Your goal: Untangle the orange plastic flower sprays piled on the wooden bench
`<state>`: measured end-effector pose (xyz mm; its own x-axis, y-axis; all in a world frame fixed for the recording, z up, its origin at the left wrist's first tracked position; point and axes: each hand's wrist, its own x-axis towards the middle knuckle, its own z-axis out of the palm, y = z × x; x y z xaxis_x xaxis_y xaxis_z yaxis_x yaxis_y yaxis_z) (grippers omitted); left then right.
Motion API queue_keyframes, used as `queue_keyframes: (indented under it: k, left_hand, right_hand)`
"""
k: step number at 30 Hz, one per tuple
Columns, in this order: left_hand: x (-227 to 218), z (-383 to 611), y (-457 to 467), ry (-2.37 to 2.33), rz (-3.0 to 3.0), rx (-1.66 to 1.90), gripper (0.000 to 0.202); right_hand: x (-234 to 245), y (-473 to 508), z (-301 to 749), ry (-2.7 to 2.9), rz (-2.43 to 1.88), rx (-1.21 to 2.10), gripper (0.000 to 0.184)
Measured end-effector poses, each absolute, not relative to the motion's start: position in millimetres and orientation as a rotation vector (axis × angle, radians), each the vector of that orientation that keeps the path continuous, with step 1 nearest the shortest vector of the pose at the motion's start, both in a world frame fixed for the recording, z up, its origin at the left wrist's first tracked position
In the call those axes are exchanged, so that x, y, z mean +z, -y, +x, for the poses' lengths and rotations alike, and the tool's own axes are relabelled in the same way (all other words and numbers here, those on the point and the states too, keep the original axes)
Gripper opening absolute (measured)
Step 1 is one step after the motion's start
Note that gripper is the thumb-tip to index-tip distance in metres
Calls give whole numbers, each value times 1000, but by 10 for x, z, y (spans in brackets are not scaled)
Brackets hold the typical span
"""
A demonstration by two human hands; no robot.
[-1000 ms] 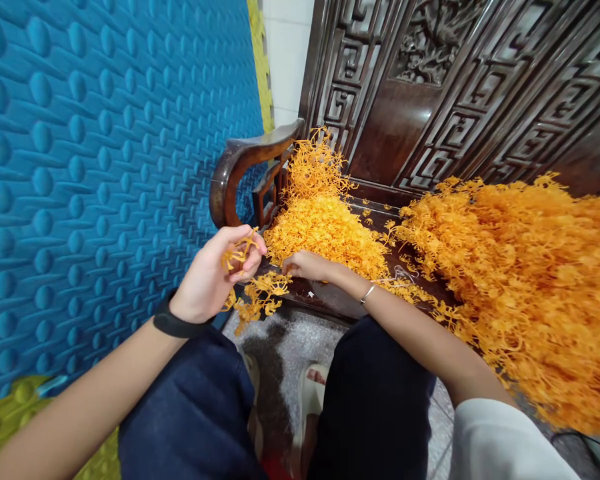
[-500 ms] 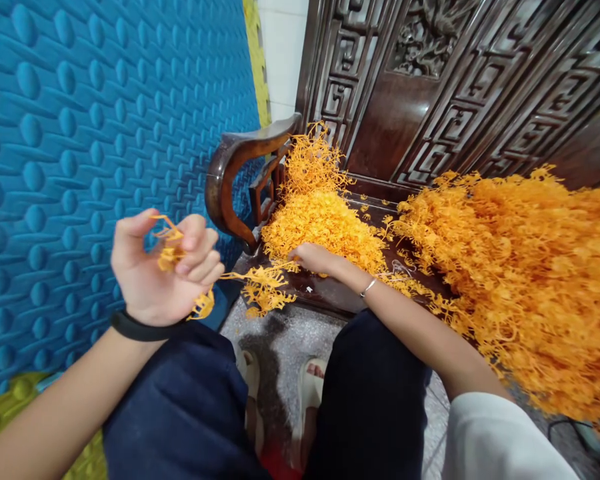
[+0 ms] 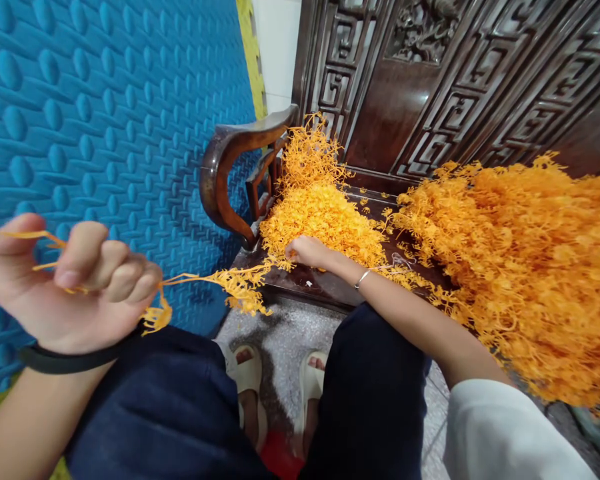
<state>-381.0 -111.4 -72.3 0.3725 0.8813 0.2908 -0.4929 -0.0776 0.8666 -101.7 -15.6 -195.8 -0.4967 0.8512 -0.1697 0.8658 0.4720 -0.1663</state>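
My left hand, a black band on its wrist, is closed round thin orange plastic strands. Loose ends poke out by the thumb, and a small clump hangs below the little finger. From this fist the strands run taut to the right, widening into a lacy cluster in front of the seat. At their other end my right hand, with a silver bangle at the wrist, pinches them; its fingertips are partly hidden. Just behind that hand lies a heap of small orange plastic pieces on the wooden seat.
A far larger orange heap covers the right side of the dark wooden bench. The bench has a curved armrest and a carved back. Blue foam matting stands at the left. Sandalled feet rest on the speckled floor.
My left hand has moved left and closed more tightly, drawing the strands out straighter between both hands. My right hand has stayed by the smaller heap.
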Motion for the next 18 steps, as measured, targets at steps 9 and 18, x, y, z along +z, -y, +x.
queue_keyframes:
  k: [9,18]
  left_hand:
    - [-709,-3498,1472,-591,1351,1228,64]
    - [-662,-3265,1615,-717,1220,1405,68]
  right_hand:
    - [-2045,188,-1175,-2573,1734,-289,21]
    - [-2117,221,-1225,-2536,1823,-307,25]
